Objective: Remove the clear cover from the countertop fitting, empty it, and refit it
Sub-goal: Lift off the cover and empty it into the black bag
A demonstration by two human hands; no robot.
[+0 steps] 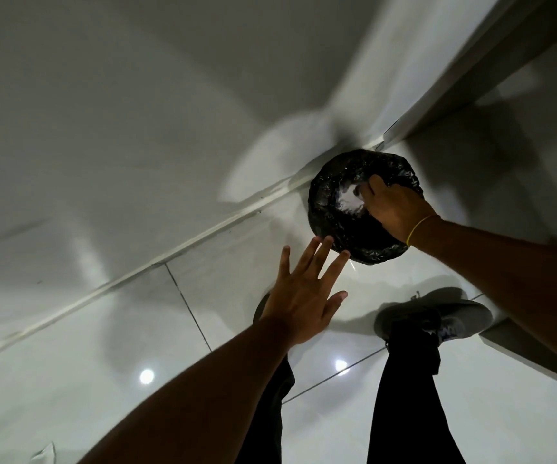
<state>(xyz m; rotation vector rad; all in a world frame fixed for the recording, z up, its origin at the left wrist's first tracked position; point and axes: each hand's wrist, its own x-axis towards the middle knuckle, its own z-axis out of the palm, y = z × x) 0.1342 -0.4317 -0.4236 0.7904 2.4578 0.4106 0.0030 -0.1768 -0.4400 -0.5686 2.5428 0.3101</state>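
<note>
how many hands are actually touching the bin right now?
1. The right hand reaches into the black-lined bin. The left hand hovers spread near its rim; fingertip contact is unclear.

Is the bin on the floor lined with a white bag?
No, the bin on the floor tiles is lined with a black plastic bag, and the right hand reaches into it.

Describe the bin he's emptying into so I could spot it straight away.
Follow the white skirting where the wall meets the glossy tiled floor, toward the corner by the door frame. There stands a round bin lined with a crinkled black bag, the right hand reaching into it. It is the only dark, round thing on the pale floor.
</note>
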